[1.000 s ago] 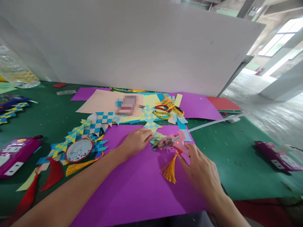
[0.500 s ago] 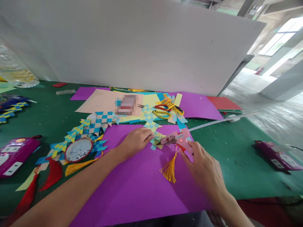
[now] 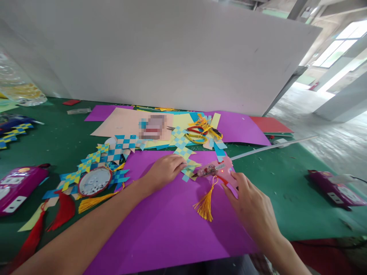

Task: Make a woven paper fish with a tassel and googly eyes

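Observation:
My right hand [image 3: 255,204] is wrapped round the handle of a pink glue gun [image 3: 225,170], with a long whitish glue stick [image 3: 272,148] poking out of its back. The nozzle points left, close to the tail end of a pale yellow and light blue woven paper fish [image 3: 185,152]. My left hand [image 3: 166,170] has its fingers curled together at that fish's left edge, and the fingertips are partly hidden. A yellow tassel [image 3: 205,202] lies below the gun on the purple sheet [image 3: 160,236].
Left are more woven paper fish [image 3: 124,143], a round dish of small beads [image 3: 95,182], red tassels [image 3: 61,212] and a purple power strip [image 3: 24,187]. Scissors [image 3: 197,133] lie behind on coloured paper. A second power strip [image 3: 334,189] is at right. A grey board [image 3: 160,53] stands behind.
The glue gun and my right hand have shifted slightly right, drawing the nozzle back a little from the fish. My left hand has stayed in place.

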A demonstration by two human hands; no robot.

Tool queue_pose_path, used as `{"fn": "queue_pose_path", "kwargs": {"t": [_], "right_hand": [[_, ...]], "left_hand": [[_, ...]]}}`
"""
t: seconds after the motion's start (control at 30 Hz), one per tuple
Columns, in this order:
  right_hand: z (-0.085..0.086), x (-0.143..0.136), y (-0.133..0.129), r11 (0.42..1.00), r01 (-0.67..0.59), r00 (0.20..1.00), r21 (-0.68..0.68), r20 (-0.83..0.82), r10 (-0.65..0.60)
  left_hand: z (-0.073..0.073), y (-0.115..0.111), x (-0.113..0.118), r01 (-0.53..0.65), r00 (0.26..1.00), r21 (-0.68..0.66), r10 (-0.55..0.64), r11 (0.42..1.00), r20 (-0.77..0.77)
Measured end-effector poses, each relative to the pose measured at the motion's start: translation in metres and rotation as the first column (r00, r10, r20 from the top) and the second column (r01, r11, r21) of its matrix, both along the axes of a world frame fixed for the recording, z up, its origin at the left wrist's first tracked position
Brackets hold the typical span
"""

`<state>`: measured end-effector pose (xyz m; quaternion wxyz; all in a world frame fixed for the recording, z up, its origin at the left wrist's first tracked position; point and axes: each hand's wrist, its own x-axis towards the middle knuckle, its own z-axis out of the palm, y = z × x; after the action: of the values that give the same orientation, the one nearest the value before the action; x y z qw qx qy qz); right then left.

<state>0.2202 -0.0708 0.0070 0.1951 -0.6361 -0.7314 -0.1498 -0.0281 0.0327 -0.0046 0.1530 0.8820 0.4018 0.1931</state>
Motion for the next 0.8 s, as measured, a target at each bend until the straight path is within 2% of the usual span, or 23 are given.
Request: {"fn": "queue_pose_path", "kwargs": {"t": [0.43,0.8], "right_hand": [[-0.003,0.011,-0.005,0.999,0.020,1.000,-0.032,0.004,-0.020],[-0.003,0.003,0.002,0.999,0.026,1.000,-0.024,-0.015,-0.027]], "left_hand": [[-0.001,0.001,0.000,0.009,1.000,-0.002,-0.009,1.000,-0.003],[-0.003,0.001,0.000,0.002,1.000,0.003,-0.002,1.000,-0.015]]}}
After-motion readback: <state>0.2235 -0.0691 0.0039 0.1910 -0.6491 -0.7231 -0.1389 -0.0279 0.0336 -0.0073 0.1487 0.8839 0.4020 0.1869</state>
